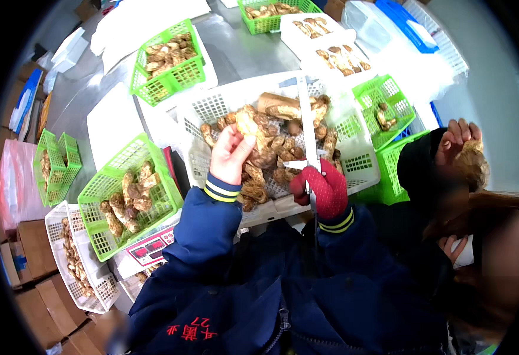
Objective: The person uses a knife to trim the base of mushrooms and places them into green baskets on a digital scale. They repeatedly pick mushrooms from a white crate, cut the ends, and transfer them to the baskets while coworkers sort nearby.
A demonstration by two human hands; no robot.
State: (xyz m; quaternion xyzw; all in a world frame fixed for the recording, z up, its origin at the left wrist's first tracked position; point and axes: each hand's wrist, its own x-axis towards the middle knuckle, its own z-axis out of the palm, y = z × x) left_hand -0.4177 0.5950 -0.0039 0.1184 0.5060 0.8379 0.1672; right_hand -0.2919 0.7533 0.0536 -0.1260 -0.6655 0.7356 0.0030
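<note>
My bare left hand (230, 157) pinches a large pale-brown mushroom (248, 122) between thumb and fingers, above a white plastic basket (201, 166). My right hand (326, 188), in a red dotted knit glove, grips a metal caliper (305, 106). Its long beam points away from me across the basket, and its jaws near the glove are apart from the held mushroom. Under both hands lie several mushrooms (288, 151), heaped in the basket, some thick-stemmed. At the pile's back rests a brown cylindrical piece (277, 101), which I cannot identify.
At left, a green basket (155, 208) of mushrooms stands on a digital scale (150, 248). Another green basket (199, 71) sits farther back. White trays (319, 55) hold laid-out mushrooms. On the right, a green basket (361, 95) neighbours another person's hand (456, 133) holding a mushroom (472, 166).
</note>
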